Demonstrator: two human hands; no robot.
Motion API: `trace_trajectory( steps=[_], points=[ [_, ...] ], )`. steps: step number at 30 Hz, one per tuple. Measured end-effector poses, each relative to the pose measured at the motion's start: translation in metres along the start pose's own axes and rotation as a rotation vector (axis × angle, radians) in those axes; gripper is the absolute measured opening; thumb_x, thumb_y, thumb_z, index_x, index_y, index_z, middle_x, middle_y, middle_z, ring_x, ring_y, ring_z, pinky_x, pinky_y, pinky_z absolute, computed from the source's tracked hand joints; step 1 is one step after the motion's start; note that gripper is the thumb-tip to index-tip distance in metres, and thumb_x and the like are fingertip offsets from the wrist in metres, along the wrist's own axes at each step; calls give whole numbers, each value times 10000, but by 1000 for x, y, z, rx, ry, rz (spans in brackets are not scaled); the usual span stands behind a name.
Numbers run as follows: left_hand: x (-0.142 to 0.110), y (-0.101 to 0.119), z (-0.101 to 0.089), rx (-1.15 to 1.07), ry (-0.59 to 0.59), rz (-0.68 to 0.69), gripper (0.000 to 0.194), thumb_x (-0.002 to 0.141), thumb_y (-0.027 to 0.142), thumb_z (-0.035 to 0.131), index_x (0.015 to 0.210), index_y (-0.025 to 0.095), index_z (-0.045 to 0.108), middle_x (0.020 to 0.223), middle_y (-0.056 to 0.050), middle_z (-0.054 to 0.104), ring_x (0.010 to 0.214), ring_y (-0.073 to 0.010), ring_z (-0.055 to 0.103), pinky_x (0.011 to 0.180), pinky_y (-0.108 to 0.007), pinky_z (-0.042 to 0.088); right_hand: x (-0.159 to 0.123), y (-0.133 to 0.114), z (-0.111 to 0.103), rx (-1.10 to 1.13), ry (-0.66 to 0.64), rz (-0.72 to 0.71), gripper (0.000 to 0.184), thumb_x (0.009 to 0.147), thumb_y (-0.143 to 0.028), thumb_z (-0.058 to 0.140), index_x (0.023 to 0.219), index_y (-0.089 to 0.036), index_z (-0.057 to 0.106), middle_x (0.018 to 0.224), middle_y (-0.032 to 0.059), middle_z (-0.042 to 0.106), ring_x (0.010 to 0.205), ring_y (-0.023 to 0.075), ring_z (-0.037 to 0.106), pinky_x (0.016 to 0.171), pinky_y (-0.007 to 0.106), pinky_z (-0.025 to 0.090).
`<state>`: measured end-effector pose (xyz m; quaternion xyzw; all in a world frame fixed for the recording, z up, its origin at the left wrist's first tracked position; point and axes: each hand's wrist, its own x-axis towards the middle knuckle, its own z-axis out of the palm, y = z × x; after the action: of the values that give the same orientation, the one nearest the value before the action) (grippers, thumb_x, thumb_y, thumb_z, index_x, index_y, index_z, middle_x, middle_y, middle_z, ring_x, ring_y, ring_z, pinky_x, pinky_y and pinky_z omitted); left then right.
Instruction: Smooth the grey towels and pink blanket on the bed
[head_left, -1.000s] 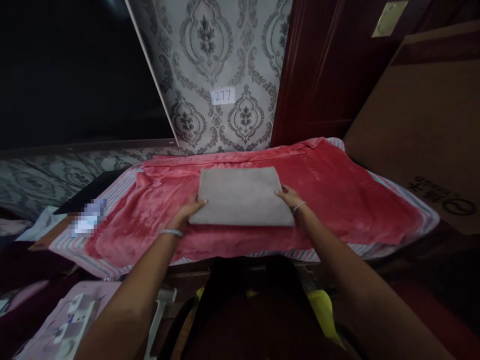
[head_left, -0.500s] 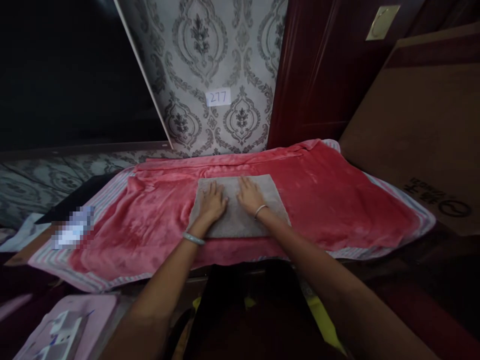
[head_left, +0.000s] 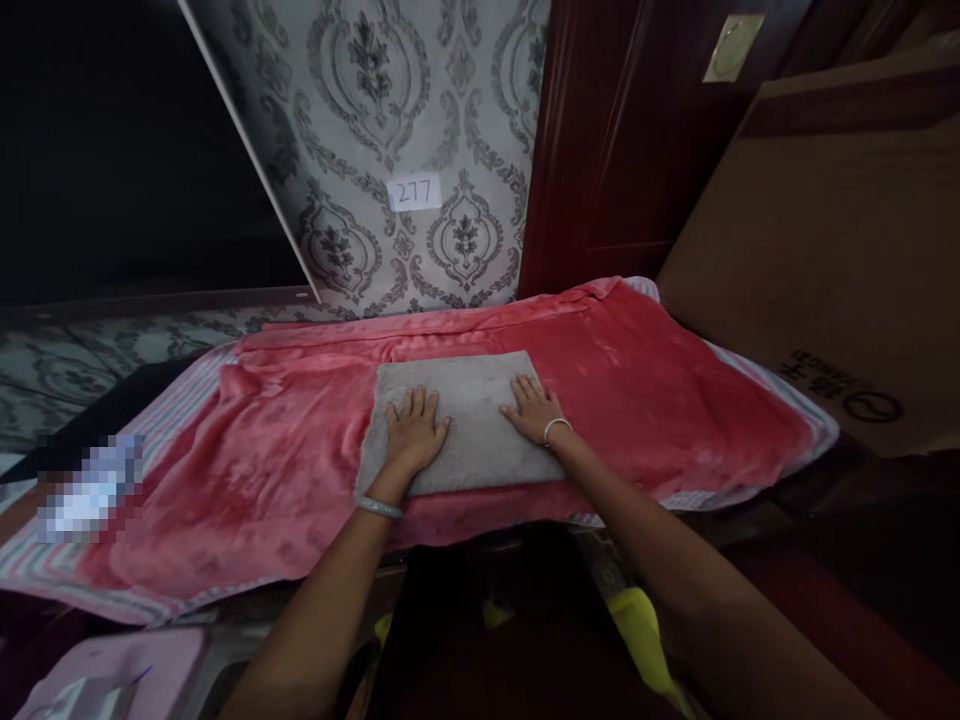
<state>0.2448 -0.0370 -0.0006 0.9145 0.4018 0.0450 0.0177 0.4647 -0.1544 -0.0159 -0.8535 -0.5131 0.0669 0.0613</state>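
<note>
A grey, plush-looking rectangular cloth lies flat on a red fleece blanket with striped edges. My left hand rests palm down on the left part of the cloth, fingers spread. On its right part lies my right hand, also flat with the fingers apart. Each wrist wears a bracelet. Neither hand grips anything, and the cloth's corners are all in sight.
A large dark screen stands at the back left. A cardboard box leans at the right by a dark red door panel. Behind the blanket, patterned wallpaper carries a paper label reading 277. A pink board sits at lower left.
My right hand has slid right and a little nearer across the cloth. My left hand has moved slightly nearer, its fingers wider apart. The camera view has shifted a bit.
</note>
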Motion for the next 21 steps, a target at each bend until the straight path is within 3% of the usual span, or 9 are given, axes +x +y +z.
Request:
trace_trajectory(
  steps=[3,6,10,13,16,19,21],
  points=[
    [0,0,1,1,8,5,655,1012,457,325,1601,168,341,1695,-148,223,1575,-338,179,1242,-643,154,-6,25,-4,37,-41,110,727,1041,-535,315,1649,-158,185,1709,143,99,1573,275,96,1228,557,201],
    [0,0,1,2,26,10,653,1010,460,330,1591,162,361,1691,-152,237,1571,-342,191,1237,-649,164,-7,27,-17,19,38,192,701,1037,-503,354,1635,-157,238,1709,158,90,1573,308,76,1206,590,236],
    [-1,0,2,15,42,8,650,1015,463,318,1590,164,362,1688,-150,245,1567,-345,206,1229,-654,176,5,-21,-32,-20,189,38,677,1031,-456,387,1633,-172,262,1714,136,78,1575,307,59,1220,567,217],
    [-1,0,2,24,48,10,645,1016,455,314,1593,168,358,1689,-147,243,1566,-342,209,1226,-653,189,23,-63,-30,-4,183,-174,676,1033,-458,380,1634,-172,262,1706,132,136,1573,290,95,1232,541,201],
    [-1,-2,2,26,46,12,642,1015,450,316,1593,172,358,1687,-148,246,1566,-343,213,1223,-657,194,41,-76,-21,-5,114,-258,671,1036,-476,376,1629,-179,277,1695,120,197,1566,270,139,1243,531,170],
    [0,-2,3,17,41,14,639,1014,446,322,1591,174,363,1685,-148,252,1565,-344,213,1225,-658,188,53,-60,-11,-12,78,-122,692,1036,-521,357,1609,-135,320,1675,154,246,1553,285,186,1242,527,156],
    [-1,-2,4,8,42,12,637,1010,442,335,1588,177,370,1685,-148,253,1566,-345,212,1228,-656,182,57,-48,-5,1,132,3,707,1034,-534,344,1599,-109,336,1667,183,254,1550,302,189,1239,531,151]
  ],
)
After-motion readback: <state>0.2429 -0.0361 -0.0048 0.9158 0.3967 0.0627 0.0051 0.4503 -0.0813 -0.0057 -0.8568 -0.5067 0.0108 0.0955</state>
